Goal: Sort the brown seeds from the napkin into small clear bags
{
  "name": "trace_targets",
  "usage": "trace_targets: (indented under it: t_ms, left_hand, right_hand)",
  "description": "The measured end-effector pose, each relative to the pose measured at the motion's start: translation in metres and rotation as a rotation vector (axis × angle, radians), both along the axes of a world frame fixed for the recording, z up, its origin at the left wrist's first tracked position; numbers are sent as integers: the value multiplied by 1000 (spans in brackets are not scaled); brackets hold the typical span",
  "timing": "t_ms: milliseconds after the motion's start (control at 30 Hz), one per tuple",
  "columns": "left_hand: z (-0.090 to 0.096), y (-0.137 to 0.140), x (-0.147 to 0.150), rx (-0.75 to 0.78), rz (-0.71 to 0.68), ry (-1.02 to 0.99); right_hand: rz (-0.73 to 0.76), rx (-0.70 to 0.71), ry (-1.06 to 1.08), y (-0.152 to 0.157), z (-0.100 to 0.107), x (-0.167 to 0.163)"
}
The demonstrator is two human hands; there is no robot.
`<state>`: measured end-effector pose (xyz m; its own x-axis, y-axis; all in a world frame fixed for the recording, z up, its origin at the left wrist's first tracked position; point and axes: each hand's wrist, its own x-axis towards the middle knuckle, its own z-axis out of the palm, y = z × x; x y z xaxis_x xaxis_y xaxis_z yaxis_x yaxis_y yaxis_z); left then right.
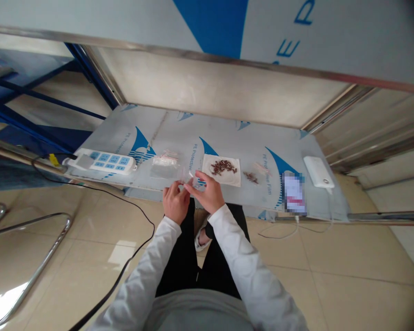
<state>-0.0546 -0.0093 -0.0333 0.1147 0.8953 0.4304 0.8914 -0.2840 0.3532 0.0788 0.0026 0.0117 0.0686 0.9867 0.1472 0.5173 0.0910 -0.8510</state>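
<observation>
At the shelf's front edge, my left hand [176,202] and my right hand [209,193] meet, with thumbs and fingers pinched on a small clear plastic bag [190,176]. Its contents, if any, cannot be made out. To the left lies a stack of clear plastic bags [163,169]. Just right of my hands, a white square sheet [232,179] bears a pile of small brown metal pieces, perhaps screws [224,166]. Farther right is a clear bag [262,174] with several similar brown pieces at its left end.
A white power strip [106,161] lies at the shelf's left end. On the right are a blurred-out phone [294,194] and a white power bank [318,172], with a cable hanging over the edge. An upper shelf [124,23] overhangs the back. A black cord [134,255] crosses the floor left.
</observation>
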Motion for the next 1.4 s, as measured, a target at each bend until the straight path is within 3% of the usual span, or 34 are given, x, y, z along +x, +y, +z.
trace_targets:
  t_ms: [133,267,433,533,633,800,967,1067,1267,1400]
  left_hand:
    - [5,-14,8,18,-47,13]
    - [10,-21,10,-50,-105,-158]
    - [21,-25,16,-350,-216,-818]
    - [30,-21,17,-541,-168,-1231]
    - [43,-15,17,-667,-150,-1362]
    - [56,-16,18,-719,-149,-1257]
    - [54,-28,22,-567,-189,-926]
    - [53,-33,25,-494,-204,-748]
    - [53,-39,28,-371,-35,-377]
    - [52,-43,35,-323,-66,-267]
  right_hand:
    - [45,-1,7,-5,-6,4]
    - [58,-29,222,-21,-12,14]
    - [9,-44,500,-38,-8,19]
    - [25,-39,535,-46,-5,26]
    - [81,-30,489,-52,-2,36]
    - [143,41,284,-58,8,46]
    - [-69,118,145,-60,15,31]
    - [-89,92,122,-58,11,25]
    - [-147,46,-91,-60,-6,35]
    - [-63,114,-117,-67,-8,36]
